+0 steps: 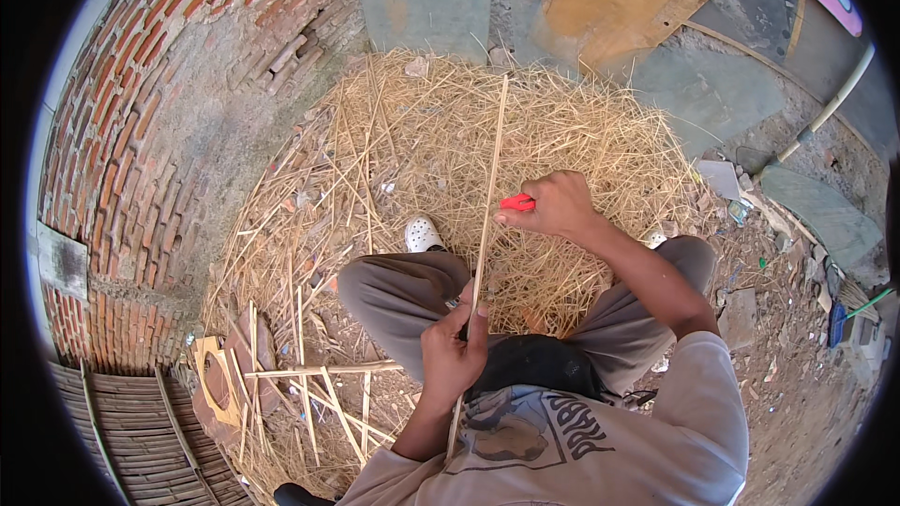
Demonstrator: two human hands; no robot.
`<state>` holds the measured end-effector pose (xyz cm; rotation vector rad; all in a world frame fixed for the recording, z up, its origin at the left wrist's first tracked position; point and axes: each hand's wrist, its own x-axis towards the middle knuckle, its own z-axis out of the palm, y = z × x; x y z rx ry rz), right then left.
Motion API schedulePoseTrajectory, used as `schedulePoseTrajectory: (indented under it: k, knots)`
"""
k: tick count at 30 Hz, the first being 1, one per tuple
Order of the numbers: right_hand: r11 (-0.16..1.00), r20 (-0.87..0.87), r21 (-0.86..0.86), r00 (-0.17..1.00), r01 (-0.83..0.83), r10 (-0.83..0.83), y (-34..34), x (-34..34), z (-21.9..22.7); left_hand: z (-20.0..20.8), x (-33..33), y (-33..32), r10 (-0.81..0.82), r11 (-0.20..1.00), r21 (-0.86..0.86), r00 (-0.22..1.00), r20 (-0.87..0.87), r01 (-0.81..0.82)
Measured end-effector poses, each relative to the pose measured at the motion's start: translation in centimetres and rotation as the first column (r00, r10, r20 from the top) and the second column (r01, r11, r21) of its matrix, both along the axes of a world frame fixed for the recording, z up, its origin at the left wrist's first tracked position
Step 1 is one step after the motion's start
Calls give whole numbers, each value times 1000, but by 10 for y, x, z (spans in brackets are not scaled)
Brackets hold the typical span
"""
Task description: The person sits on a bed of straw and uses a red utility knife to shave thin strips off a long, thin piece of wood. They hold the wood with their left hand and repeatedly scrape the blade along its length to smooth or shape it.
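Note:
A long, pale bamboo strip runs upright through the middle, its lower end passing down beside my shirt. My left hand is closed around the lower part of this strip, the thumb lying along it. Something small and dark shows by that thumb, too little to name. Higher up, my right hand grips a red-handled tool just right of the strip. The tool's working end is hard to make out, and whether it touches the strip I cannot tell.
Thin shavings cover the ground between and beyond my legs. Several loose strips lie at the lower left near a yellowish board with a round hole. A brick wall rises at left; boards lean at the back.

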<state>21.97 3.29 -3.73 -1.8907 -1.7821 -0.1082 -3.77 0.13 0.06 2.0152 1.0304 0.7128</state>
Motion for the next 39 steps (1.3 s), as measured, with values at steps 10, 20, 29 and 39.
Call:
schedulePoseTrajectory:
  k: [10,20,29,39]
  knots:
    - [994,-33,-73,996,83,-86,3,13,-1,-1,-8,-7,-17,1000,22,994,-107,19]
    - [994,25,77,997,-73,71,-12,-10,4,15,-12,-15,-17,998,55,985,-171,27]
    - [905,-55,-103,906,413,-419,17,99,-6,19,-17,-24,-153,970,140,949,-274,197]
    - [875,-290,-179,826,450,-484,-3,96,24,11,-35,-26,-56,987,133,974,-222,87]
